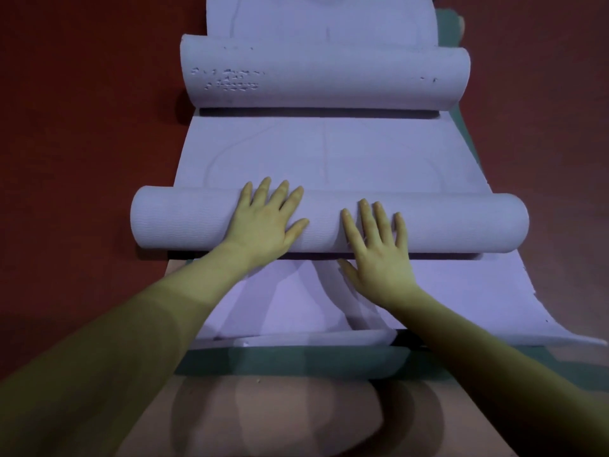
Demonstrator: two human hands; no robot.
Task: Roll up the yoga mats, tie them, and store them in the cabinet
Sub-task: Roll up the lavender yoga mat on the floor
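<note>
On the near roll of the lilac yoga mat (428, 222), left hand (263, 222) and right hand (379, 252) press flat, gripping nothing; even pressure should keep the ends flush.

Dim, purplish light; soft shadows under each mat roll (329, 222); wide-angle bending at edges; lower frame seems ghosted, blurred.

Red floor (66, 127). Green mat (329, 361) lies flat on it, edges showing near and at far right. Lilac mats (329, 153) spread on top, lengthwise. Pinkish sheet (263, 407) on the floor nearest the camera.
</note>
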